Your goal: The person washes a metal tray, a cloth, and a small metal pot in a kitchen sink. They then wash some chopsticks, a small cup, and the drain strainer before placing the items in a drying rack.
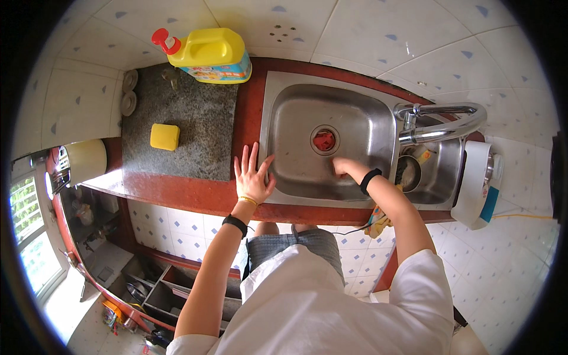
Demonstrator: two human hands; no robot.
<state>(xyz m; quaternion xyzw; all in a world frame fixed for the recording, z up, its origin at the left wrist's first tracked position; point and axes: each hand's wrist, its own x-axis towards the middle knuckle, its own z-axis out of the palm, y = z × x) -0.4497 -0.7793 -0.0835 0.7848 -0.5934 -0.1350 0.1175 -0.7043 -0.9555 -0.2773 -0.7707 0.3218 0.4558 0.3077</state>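
Note:
My left hand rests with fingers spread on the red counter and the near left rim of the steel sink. Inside the large basin is my right hand, its fingers curled downward near the drain; whether it holds anything is hidden. Red material fills the drain opening. To the left, a yellow sponge lies on a dark stone slab. A yellow jug with a red pump top stands at the slab's back edge, by the wall.
A chrome faucet arches over the smaller right basin, which holds a round pan or bowl. A patterned cloth hangs at the counter's front edge. A white container stands at the far right, a cream cylindrical container at the left.

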